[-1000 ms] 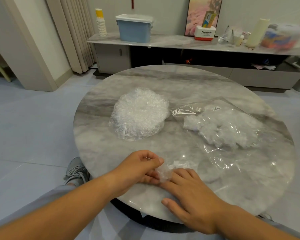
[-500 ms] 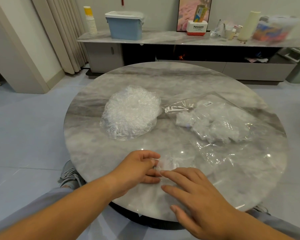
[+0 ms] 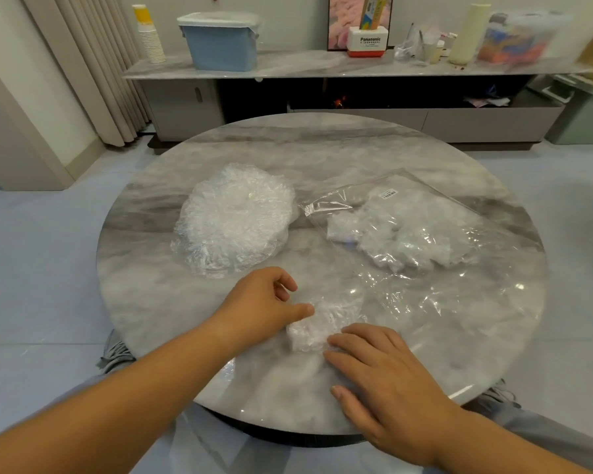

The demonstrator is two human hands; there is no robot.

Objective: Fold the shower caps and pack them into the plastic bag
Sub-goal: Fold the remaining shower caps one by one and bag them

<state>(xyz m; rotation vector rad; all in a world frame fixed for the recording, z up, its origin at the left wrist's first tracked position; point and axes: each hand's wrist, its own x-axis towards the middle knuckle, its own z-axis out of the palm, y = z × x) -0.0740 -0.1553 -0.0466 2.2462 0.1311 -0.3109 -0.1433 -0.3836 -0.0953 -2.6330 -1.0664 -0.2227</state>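
The round marble desk [image 3: 322, 148] fills the view; bare floor rings it on the left, right and near sides, and a low sideboard [image 3: 322, 65] stands beyond its far edge. The far third of the desk is bare, as is a broad band along its left rim. The clear plastic bag [image 3: 442, 278] lies flat over the right half of the desk, its slack film reaching close to the right rim and its mouth turned toward the desk's centre; folded caps [image 3: 401, 234] sit inside it. Left of the desk's centre rests the pile of shower caps [image 3: 235, 220], a crinkled mound just beside the bag's mouth, with only a narrow strip of marble between them.

Both hands work at the desk's near edge. The right hand [image 3: 387, 381] lies flat with straight fingers, its tips pressing on the near side of a bunched shower cap [image 3: 317, 325]. The left hand [image 3: 261, 302] sets its thumb against the cap's left side with its fingers curled above; whether the hidden fingers pinch the cap, I cannot tell.

Half a second earlier the cap lay thinner and flatter beyond the fingertips; now it is a thicker wad between the hands; the left forefinger has lifted off it; the bag and the pile have not moved.
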